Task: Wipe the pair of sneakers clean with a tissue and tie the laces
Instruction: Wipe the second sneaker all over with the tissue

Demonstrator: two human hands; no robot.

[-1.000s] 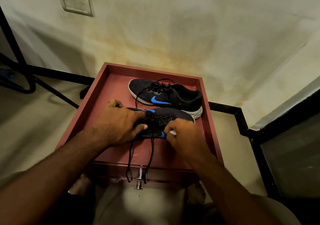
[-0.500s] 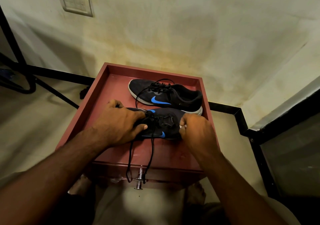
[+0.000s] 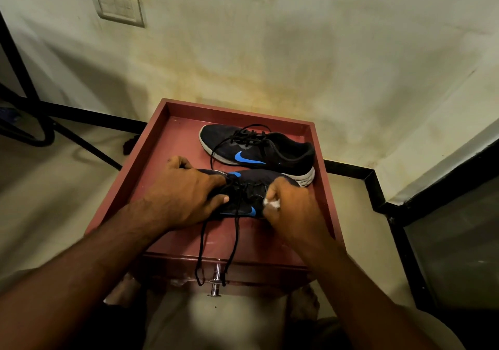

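Near sneaker, on red tray: toe was clasped by left hand; tissue was pinched in right hand at its side. Judged light, soft; best steadied at toe. Laces were left untied

On a red tray with raised edges lie two dark sneakers with blue logos. The left hand grips the near sneaker over its front, while the right hand pinches a white tissue against its side. Its untied laces hang over the tray's front edge. The far sneaker sits just behind
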